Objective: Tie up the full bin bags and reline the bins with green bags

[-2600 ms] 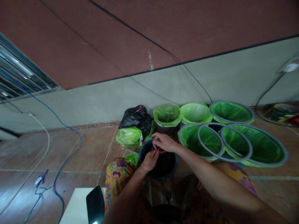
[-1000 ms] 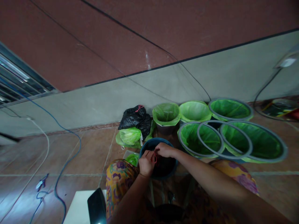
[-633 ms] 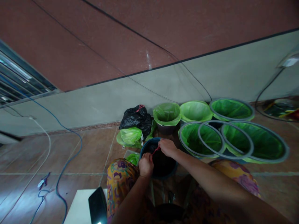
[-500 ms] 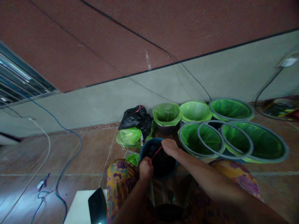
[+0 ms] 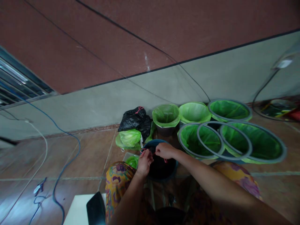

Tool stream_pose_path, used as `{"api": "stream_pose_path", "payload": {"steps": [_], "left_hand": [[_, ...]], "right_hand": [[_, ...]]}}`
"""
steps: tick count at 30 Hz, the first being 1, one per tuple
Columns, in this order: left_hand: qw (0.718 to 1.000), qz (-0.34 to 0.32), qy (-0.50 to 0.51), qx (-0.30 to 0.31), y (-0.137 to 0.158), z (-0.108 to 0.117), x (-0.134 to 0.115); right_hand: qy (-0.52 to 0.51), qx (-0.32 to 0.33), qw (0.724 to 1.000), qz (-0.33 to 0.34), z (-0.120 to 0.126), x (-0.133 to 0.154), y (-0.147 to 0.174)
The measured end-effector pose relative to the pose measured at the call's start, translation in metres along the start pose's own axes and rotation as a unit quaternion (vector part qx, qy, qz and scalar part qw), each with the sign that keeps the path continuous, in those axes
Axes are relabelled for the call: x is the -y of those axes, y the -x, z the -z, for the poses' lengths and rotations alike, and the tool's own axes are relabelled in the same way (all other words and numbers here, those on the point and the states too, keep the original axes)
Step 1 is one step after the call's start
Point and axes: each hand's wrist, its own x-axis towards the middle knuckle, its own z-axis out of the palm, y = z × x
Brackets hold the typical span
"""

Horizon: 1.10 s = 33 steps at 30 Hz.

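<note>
Between my knees stands a blue bucket point(image 5: 174, 170) with a dark inside; what looks like a black bag is in it, hard to make out. My left hand point(image 5: 144, 162) is over the bucket's left side, fingers pinched on a red drawstring point(image 5: 166, 160). Close beside it, my right hand point(image 5: 164, 150) is closed on the same string above the bucket. Short ends of the string stick out around both hands. Exactly how it runs between the fingers is hidden.
Several bins lined with green bags, such as a small lined bin point(image 5: 166, 115), stand ahead and right; a loose grey ring point(image 5: 251, 147) lies across some. Black bags point(image 5: 132, 118) and a green bag point(image 5: 130, 139) sit left. A phone point(image 5: 96, 208) lies on a white surface point(image 5: 76, 212).
My hands have come closer together, and the red string that was stretched between them is now bunched at the fingers. My left hand has risen a little.
</note>
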Motion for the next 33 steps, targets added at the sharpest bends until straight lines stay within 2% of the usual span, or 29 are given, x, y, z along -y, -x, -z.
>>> {"api": "stream_pose_path", "payload": {"steps": [3,6,9,12,14,15,18,20,23,25,29,33], "left_hand": [[0.996,-0.026,-0.060,0.060,0.001,0.002,0.005],[0.976,-0.060,-0.178,0.109,0.003,0.004,0.008],[0.955,-0.102,-0.261,0.100,0.003,0.005,0.012],[0.949,-0.119,-0.280,0.085,0.002,0.005,0.015],[0.946,-0.124,-0.285,0.089,0.002,0.006,0.016],[0.943,-0.127,-0.291,0.095,0.002,0.007,0.017],[0.933,-0.135,-0.314,0.113,0.002,0.009,0.017],[0.927,-0.139,-0.329,0.113,0.002,0.010,0.018],[0.924,-0.144,-0.340,0.095,0.002,0.011,0.021],[0.928,-0.141,-0.337,0.077,0.003,0.011,0.024],[0.938,-0.120,-0.323,0.044,0.002,0.011,0.030],[0.949,-0.096,-0.298,0.014,0.000,0.011,0.031]], "right_hand": [[-0.041,0.032,0.998,0.023,-0.001,0.002,0.002],[-0.113,0.065,0.991,0.024,-0.005,0.004,0.002],[-0.176,0.014,0.984,0.038,-0.010,0.004,-0.004],[-0.282,-0.062,0.957,-0.018,-0.016,0.000,-0.012],[-0.326,-0.060,0.941,-0.068,-0.020,-0.003,-0.014],[-0.328,-0.036,0.941,-0.076,-0.022,-0.004,-0.014],[-0.255,0.071,0.963,-0.038,-0.026,-0.003,-0.009],[-0.154,0.092,0.984,-0.006,-0.028,0.000,-0.006],[-0.016,0.062,0.998,0.021,-0.031,0.001,-0.004],[0.032,0.046,0.998,0.033,-0.033,-0.002,-0.006],[0.078,0.002,0.996,0.050,-0.038,-0.008,-0.010],[0.071,-0.014,0.997,0.021,-0.032,-0.004,-0.007]]}}
